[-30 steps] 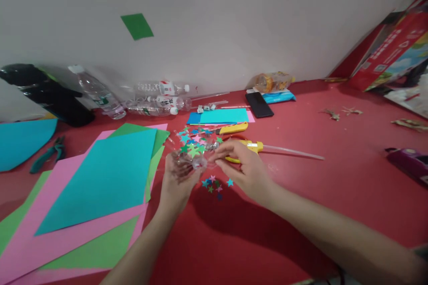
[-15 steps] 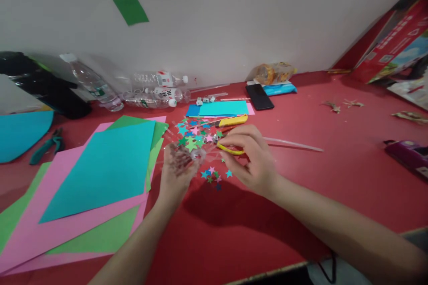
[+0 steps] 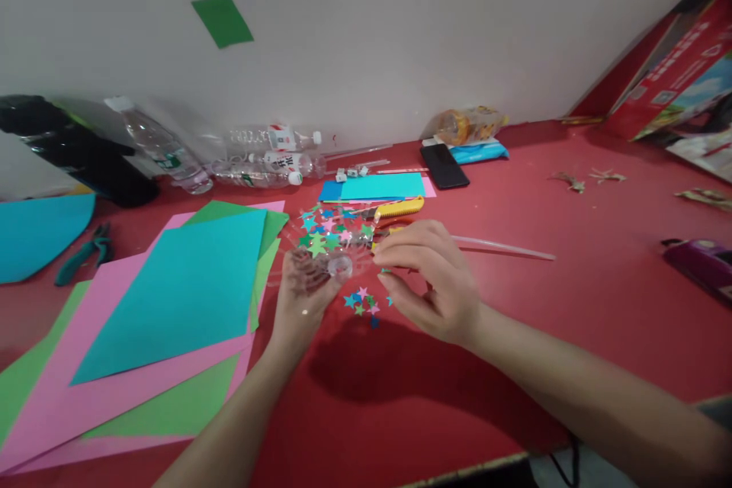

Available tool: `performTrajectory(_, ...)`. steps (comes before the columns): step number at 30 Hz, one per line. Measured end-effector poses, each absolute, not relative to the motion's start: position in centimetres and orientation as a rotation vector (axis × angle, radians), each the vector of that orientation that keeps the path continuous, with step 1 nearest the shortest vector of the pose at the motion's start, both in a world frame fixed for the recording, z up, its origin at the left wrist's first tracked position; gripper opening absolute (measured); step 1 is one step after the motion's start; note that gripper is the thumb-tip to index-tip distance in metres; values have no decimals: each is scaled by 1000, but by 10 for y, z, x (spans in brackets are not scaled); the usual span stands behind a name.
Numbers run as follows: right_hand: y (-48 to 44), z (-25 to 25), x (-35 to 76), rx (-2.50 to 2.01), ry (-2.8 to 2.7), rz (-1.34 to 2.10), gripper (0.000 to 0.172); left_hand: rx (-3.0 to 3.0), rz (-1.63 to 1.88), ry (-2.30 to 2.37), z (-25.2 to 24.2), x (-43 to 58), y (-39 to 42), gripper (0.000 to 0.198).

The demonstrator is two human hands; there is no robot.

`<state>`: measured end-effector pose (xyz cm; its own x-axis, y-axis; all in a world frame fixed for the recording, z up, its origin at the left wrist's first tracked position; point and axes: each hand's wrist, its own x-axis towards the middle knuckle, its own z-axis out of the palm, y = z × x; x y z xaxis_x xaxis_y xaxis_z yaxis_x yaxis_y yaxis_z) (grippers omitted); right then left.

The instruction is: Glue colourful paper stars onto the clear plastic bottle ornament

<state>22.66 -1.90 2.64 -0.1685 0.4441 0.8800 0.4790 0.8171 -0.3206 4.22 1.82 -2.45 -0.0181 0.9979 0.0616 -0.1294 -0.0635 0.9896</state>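
Observation:
My left hand (image 3: 303, 301) is wrapped around a clear plastic bottle piece cut into splayed strips, its round neck (image 3: 339, 267) towards me. Many paper stars (image 3: 317, 244) in green, blue and pink show among the strips and seem fixed to them. My right hand (image 3: 428, 282) hovers just right of the strips, fingers curled, thumb and forefinger apart, with nothing visible between them. Below the bottle piece, several small loose stars (image 3: 363, 296) lie on the table. Behind the right hand, a yellow and orange object (image 3: 399, 226) is partly hidden.
A yellow utility knife (image 3: 400, 207) lies beyond the stars, near a black phone (image 3: 444, 166). Coloured paper sheets (image 3: 177, 297) and pliers (image 3: 85, 255) are on the left. Plastic bottles (image 3: 274, 168) line the wall. A clear stick (image 3: 506, 248) lies right of my hand.
The bottle piece with its stars has shifted slightly left and turned. A yellow curved piece seen between my right fingers earlier no longer shows there. My right hand has moved slightly.

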Motion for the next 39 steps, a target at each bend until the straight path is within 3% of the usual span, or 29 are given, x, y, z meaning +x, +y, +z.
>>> performTrajectory(17, -18, 24, 222, -829, -1905, 48, 28, 1072, 1217, 1110, -18, 43, 18, 47)
performTrajectory(28, -21, 22, 221, -788, -1869, 90, 23, 1136, 1235, 1083, -22, 41, 16, 40)
performTrajectory(34, -22, 24, 220, -834, -1875, 90, 11, 1079, 1313, 1094, -22, 40, 18, 48)
performTrajectory(39, -20, 24, 221, -919, -1855, 137, 12, 1028, 1309, 1151, -21, 42, 19, 54)
